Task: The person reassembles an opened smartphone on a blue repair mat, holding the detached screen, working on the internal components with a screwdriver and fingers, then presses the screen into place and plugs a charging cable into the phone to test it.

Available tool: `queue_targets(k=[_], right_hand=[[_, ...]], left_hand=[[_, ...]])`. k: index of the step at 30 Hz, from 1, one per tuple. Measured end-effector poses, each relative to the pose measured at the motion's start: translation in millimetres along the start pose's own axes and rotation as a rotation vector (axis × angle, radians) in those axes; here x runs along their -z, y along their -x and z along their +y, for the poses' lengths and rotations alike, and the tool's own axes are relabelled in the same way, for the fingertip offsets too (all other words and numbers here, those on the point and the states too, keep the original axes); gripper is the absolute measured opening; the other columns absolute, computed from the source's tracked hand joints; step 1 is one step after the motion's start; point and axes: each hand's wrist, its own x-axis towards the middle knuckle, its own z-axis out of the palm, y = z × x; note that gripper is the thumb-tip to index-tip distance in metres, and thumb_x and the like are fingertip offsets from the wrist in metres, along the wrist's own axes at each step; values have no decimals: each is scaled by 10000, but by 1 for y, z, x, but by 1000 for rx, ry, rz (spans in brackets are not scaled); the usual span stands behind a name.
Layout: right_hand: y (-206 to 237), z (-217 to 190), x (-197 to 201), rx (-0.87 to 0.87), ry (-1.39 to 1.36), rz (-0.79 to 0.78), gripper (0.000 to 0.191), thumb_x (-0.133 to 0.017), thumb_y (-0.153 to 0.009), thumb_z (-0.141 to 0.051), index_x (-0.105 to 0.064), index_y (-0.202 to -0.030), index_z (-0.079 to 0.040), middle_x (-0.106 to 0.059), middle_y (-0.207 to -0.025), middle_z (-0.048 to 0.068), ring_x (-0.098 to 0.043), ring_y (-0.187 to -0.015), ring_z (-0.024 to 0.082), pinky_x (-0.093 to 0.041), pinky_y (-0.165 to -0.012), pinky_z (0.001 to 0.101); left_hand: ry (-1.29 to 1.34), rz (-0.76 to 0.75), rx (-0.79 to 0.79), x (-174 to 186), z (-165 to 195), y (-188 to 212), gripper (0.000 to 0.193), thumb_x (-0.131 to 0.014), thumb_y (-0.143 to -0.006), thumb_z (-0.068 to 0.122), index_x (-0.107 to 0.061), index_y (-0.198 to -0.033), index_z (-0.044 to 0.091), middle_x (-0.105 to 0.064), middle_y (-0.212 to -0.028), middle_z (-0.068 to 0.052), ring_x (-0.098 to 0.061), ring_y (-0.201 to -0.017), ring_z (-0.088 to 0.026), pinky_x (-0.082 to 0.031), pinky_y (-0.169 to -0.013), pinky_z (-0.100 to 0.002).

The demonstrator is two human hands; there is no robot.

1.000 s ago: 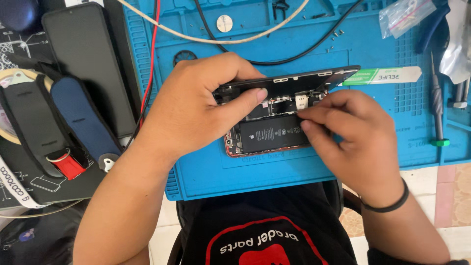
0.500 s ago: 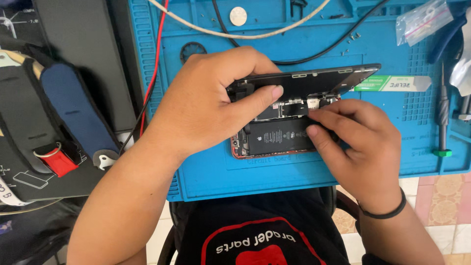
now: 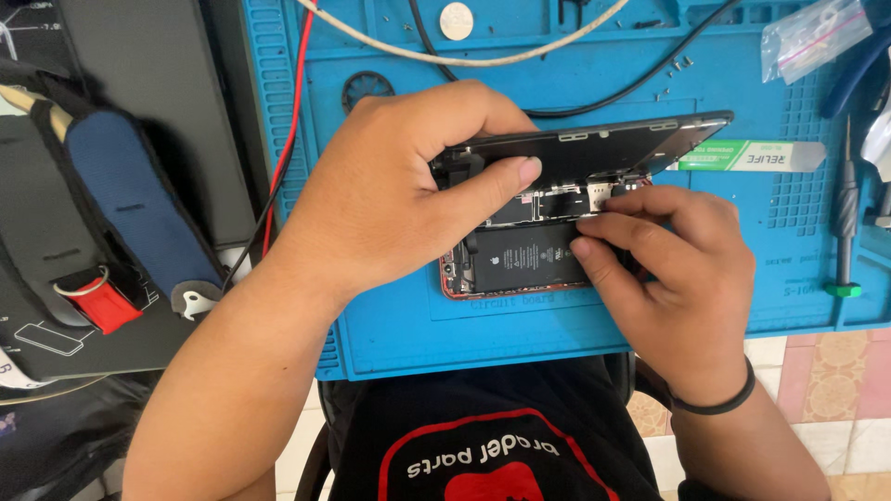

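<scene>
The blue work mat [image 3: 390,325] covers the table in front of me. On it lies the opened phone [image 3: 524,255], its screen panel [image 3: 594,148] tilted up. My left hand [image 3: 390,199] pinches that panel's edge, while my right hand [image 3: 682,269], fingertips pressed together, touches parts inside the phone.

The left hand [image 3: 390,199] reaches in from the lower left, forearm bare, its fingers [image 3: 506,176] curled in a pinch with the thumb pressed forward. The right hand [image 3: 682,269] comes from the lower right, a dark band at its wrist, fingertips bunched together and pointing left, seemingly pinching, though hard to tell.
</scene>
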Motion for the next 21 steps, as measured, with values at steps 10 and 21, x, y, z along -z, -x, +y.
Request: queue_targets(k=[10, 21], right_hand=[[5, 4, -1, 14, 47, 20, 224, -882, -808, -97, -755, -990, -79, -703, -1041, 61, -622, -894, 258, -448, -898, 395], [3, 4, 1, 107, 156, -49, 245, -847, -843, -147, -785, -1074, -92, -681, -1081, 45, -590, -847, 207, -350, -934, 426]], left_hand=[[5, 14, -20, 0, 8, -4, 148, -742, -956, 145, -708, -1060, 46, -769, -907, -37, -736, -740, -114, -552, -660, -253], [44, -12, 67, 0, 6, -3, 155, -743, -974, 179, -726, -1087, 73, -779, -873, -4, -705, -596, -63, -529, -545, -221]])
